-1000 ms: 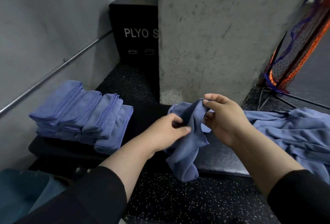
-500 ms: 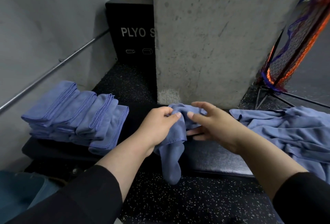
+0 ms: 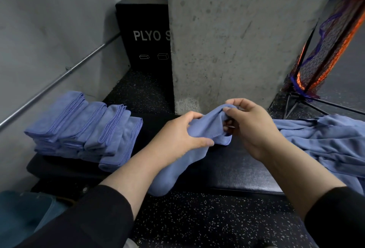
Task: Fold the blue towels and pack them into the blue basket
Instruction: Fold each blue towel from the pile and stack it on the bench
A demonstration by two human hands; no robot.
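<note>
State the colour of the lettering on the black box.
White, on the black box; head view.

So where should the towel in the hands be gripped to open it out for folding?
Best at the stitched hem: the towel is bunched between the left hand and right hand, its tail hanging off the bench. Pinching two corners along that edge from above, one per hand, would probably let it hang flat.

Two bare forearms, each cuffed by a black long sleeve pushed back well short of the wrist. Left hand point(image 3: 183, 135) and right hand point(image 3: 250, 127) ungloved, without rings or watch. Short, plain fingernails; sleeve fabric matte, unmarked.
</note>
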